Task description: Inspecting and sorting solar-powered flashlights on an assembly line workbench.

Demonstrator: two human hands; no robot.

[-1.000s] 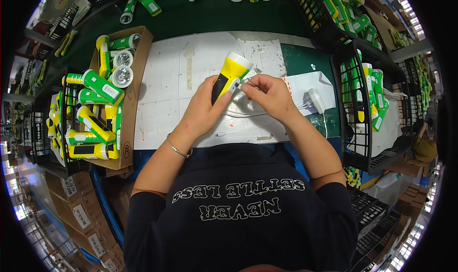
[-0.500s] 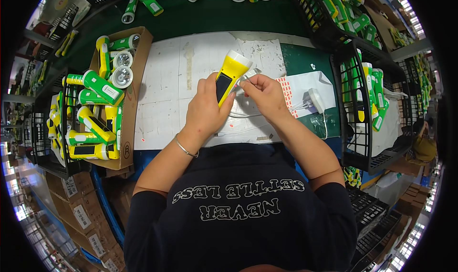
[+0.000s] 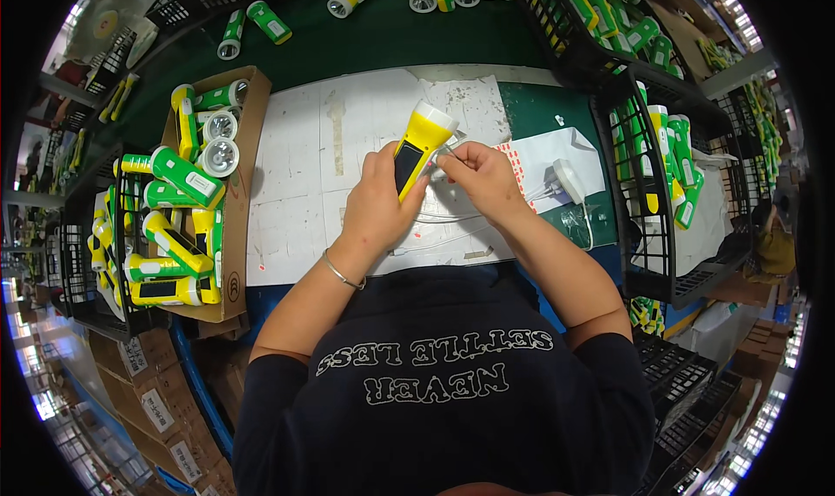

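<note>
Head view: left hand [image 3: 380, 202] fingers grip a yellow flashlight [image 3: 418, 146]; right hand [image 3: 484, 176] fingers pinch its side.

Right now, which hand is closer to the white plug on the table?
Right. The right hand is just left of the plug, not touching it. The left hand is farther left, holding the yellow torch.

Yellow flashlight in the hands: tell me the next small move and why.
Probably press the right hand's fingertips flat against the side of the yellow flashlight. The left hand holds it tilted, lens end away from the body, while the right hand pinches something small and pale right at its side; what that piece is cannot be told. A sheet of red stickers lies just beyond the right hand.
</note>
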